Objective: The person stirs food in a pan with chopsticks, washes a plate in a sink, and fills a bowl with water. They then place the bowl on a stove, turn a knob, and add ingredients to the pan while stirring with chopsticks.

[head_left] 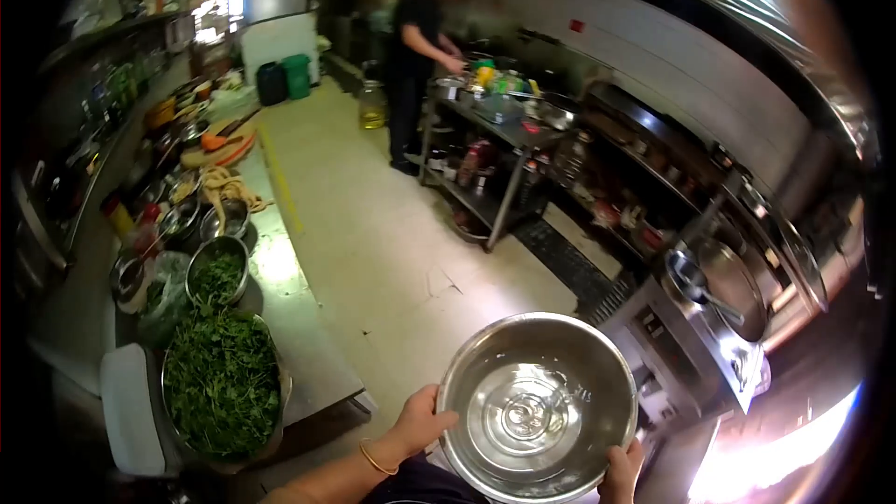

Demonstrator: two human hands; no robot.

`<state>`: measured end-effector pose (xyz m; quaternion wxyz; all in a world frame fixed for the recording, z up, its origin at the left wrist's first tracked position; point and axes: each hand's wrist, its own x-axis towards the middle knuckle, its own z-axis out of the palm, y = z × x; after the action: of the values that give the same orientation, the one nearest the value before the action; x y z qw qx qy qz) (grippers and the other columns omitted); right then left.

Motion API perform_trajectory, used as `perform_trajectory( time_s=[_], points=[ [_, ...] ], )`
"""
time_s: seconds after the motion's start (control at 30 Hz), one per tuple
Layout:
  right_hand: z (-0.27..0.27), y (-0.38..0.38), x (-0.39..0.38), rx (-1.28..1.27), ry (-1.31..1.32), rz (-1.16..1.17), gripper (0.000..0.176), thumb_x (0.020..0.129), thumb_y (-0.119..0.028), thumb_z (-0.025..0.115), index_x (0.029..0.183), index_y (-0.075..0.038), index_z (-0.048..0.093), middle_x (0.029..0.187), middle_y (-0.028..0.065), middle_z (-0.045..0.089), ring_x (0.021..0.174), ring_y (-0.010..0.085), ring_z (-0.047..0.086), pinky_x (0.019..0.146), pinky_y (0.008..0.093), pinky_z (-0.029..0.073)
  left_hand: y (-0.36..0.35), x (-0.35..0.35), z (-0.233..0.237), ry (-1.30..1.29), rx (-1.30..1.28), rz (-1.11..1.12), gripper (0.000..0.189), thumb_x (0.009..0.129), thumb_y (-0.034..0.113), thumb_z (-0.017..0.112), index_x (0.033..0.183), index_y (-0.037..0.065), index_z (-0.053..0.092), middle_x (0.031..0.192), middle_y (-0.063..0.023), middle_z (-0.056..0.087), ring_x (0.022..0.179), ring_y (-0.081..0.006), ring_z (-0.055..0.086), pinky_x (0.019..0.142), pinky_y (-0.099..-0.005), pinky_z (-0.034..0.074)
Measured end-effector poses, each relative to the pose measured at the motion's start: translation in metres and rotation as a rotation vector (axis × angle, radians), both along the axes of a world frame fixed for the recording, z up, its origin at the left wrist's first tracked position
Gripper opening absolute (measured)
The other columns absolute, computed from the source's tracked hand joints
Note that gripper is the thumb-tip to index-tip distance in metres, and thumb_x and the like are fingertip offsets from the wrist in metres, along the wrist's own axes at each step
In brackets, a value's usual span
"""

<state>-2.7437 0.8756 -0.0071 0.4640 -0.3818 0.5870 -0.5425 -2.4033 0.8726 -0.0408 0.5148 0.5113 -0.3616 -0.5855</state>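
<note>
A wide, shiny steel bowl [537, 411] is held in front of my body at the bottom centre, its open side facing up toward me. Only reflections show inside it. My left hand [420, 425], with a band on the wrist, grips the bowl's left rim. On the lower right rim, my right hand [621, 474] holds it too, partly cut off by the frame edge. To the left of the bowl, a large metal basin heaped with green leaves [222, 387] stands on the steel counter [308, 345], with a smaller bowl of chopped greens [217, 273] behind it.
A white board [133, 411] leans beside the leaf basin. Farther back are a cloth [229, 189] and a round cutting board [219, 147]. Across the aisle a person in dark clothes [411, 65] works at a steel table [509, 131]. Stoves with a ladle [686, 271] stand at right.
</note>
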Motion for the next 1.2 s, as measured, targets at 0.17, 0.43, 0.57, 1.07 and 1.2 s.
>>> perform_trajectory(
  time_s=[0.17,0.43,0.57,1.07,1.2],
  points=[
    [0.001,-0.163,0.043,0.033,0.192,0.144,0.033,0.069,-0.003,0.051,0.099,0.008,0.059,0.084,0.0118,0.064,0.071,0.0190,0.060,0.064,0.0307,0.048,-0.096,0.036,0.008,0.056,-0.040,0.259,0.031,0.075,0.000,0.062,0.104,-0.005,0.054,0.092,-0.0072,0.061,0.080,-0.0122,0.058,0.071,-0.0268,0.049],
    [-0.005,-0.402,0.147,0.143,0.331,0.440,0.039,0.073,-0.015,0.058,0.106,0.006,0.057,0.090,0.0102,0.063,0.075,0.0169,0.058,0.067,0.0296,0.048,-0.263,0.140,0.025,0.147,-0.092,0.466,0.028,0.073,-0.005,0.057,0.101,-0.005,0.053,0.089,-0.0054,0.061,0.075,-0.0109,0.058,0.067,-0.0258,0.048],
    [0.025,-0.508,0.224,0.191,0.378,0.444,0.034,0.065,-0.002,0.058,0.097,0.007,0.060,0.082,0.0104,0.064,0.067,0.0164,0.060,0.059,0.0287,0.048,-0.340,0.196,0.039,0.175,-0.156,0.552,0.028,0.073,-0.006,0.056,0.101,-0.004,0.052,0.090,-0.0052,0.060,0.078,-0.0098,0.057,0.069,-0.0260,0.048],
    [0.050,-0.897,0.599,0.115,0.148,1.024,0.024,0.069,0.000,0.057,0.092,0.003,0.062,0.078,0.0035,0.062,0.065,0.0117,0.056,0.059,0.0252,0.045,-0.603,0.438,0.049,-0.171,-0.052,1.011,0.035,0.076,0.000,0.050,0.111,-0.001,0.052,0.095,-0.0076,0.059,0.083,-0.0176,0.056,0.076,-0.0292,0.046],
    [0.032,-0.984,0.726,0.130,0.163,1.116,0.031,0.071,-0.004,0.060,0.100,0.006,0.061,0.084,0.0114,0.065,0.070,0.0174,0.060,0.065,0.0292,0.048,-0.666,0.527,0.073,-0.032,-0.076,1.206,0.037,0.074,-0.001,0.056,0.110,-0.004,0.050,0.095,-0.0100,0.062,0.082,-0.0167,0.061,0.074,-0.0293,0.050]
  ],
)
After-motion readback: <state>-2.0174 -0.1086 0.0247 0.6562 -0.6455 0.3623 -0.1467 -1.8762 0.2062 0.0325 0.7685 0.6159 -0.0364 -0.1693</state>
